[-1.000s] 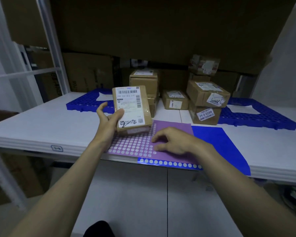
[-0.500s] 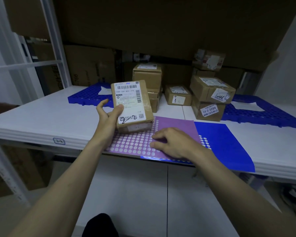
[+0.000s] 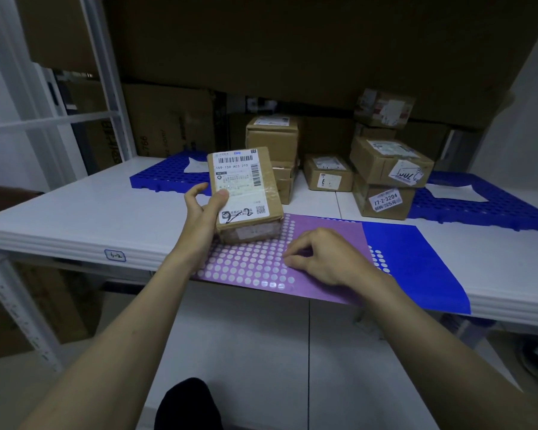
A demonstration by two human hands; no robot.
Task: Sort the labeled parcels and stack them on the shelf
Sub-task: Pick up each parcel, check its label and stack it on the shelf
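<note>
My left hand (image 3: 204, 209) grips a small brown parcel (image 3: 246, 193) with a white barcode label, holding it tilted up over the purple sticker sheet (image 3: 252, 265). The thumb lies on the label. My right hand (image 3: 323, 259) rests on the purple sheet with fingers curled, their tips on the round white stickers. Beside it lies a blue sticker sheet (image 3: 416, 262). Behind stand more labeled parcels: a stack at centre (image 3: 272, 138), a small one (image 3: 328, 173), and a taller stack at right (image 3: 389, 169).
The white shelf board (image 3: 75, 215) carries blue plastic grids at back left (image 3: 165, 172) and right (image 3: 485, 206). Large cardboard boxes (image 3: 168, 119) line the rear. A white upright post (image 3: 106, 72) stands at left. An upper shelf hangs low overhead.
The parcel in my left hand has shifted slightly and my thumb has slid up on its label. My right hand has stayed on the purple sheet. The view has dipped a little.
</note>
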